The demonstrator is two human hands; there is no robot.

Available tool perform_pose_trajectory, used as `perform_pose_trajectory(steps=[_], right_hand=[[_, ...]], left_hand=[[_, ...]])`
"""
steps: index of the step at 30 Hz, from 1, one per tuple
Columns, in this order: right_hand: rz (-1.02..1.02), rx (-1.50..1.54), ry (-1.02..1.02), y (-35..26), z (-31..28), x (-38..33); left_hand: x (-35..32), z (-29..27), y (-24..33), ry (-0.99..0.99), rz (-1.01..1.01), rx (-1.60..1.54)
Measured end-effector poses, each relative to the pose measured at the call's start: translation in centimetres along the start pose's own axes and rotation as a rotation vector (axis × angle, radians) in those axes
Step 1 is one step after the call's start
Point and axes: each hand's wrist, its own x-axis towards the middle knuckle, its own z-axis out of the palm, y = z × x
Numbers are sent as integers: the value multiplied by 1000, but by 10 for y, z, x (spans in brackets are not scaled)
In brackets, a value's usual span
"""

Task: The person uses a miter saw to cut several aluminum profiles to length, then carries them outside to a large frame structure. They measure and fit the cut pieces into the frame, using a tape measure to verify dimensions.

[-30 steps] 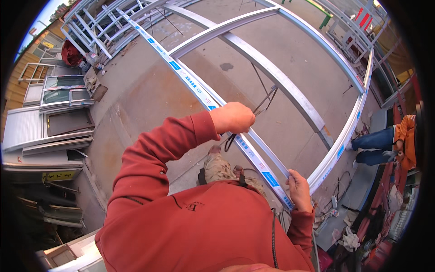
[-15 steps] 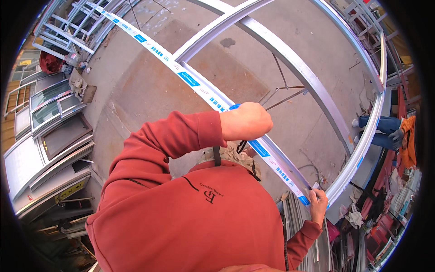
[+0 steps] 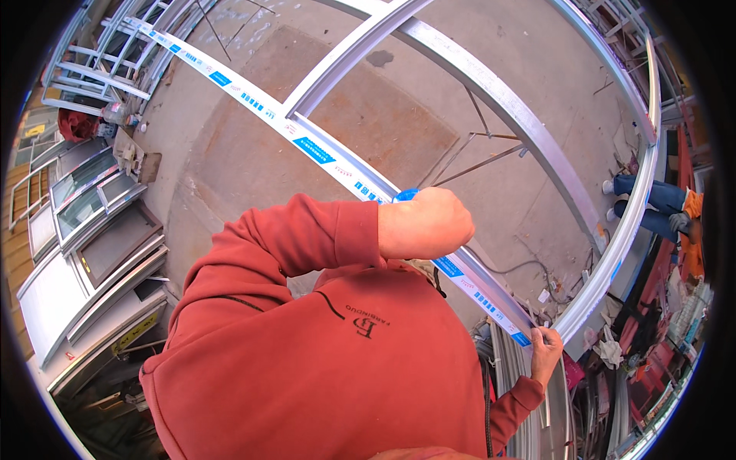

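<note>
A long white metal profile with blue-printed protective film crosses the view diagonally, as one side of a large window-like frame. My left hand is in a fist over this profile, back of the hand up. A bright blue thing sticks out by its knuckles; its kind and the fingers are hidden. At the profile's near right end, by the frame's corner, my right hand is closed round the edge. A white crossbar joins the profile, and a curved outer bar runs along the right.
A broad silver bar passes under the frame, above thin metal stand legs. Panes and window sashes are stacked at the left. A person in jeans and orange is at the far right, amid scrap and loose profiles.
The whole view has shifted a little. My left fist has moved slightly right along the profile, and more of the blue thing shows. My right hand stays at the corner.
</note>
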Motion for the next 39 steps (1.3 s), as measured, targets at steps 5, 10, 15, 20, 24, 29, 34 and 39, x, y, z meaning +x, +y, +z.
perform_pose_trajectory(steps=[5, 10, 15, 20, 24, 29, 34, 39], right_hand=[[23, 69, -31, -11, 7, 0], [-1, 13, 42, -2, 23, -17], [-157, -134, 79, -15, 21, 5], [-114, -112, 169, -19, 32, -9], [-239, 154, 440, -4, 25, -16], [400, 400, 690, 98, -39, -30], [379, 343, 74, 116, -62, -4], [400, 40, -130, 95, -69, 30]], left_hand=[[6, 12, -5, -29, -17, -96], [11, 1, -13, -86, 110, -115], [70, 6, 26, -303, 194, -89], [143, 10, 79, -327, 397, -97], [160, 4, 92, -451, 494, -35], [166, -1, 104, -536, 422, -30], [167, -2, 110, -537, 423, 9], [169, -6, 119, -557, 378, 44]])
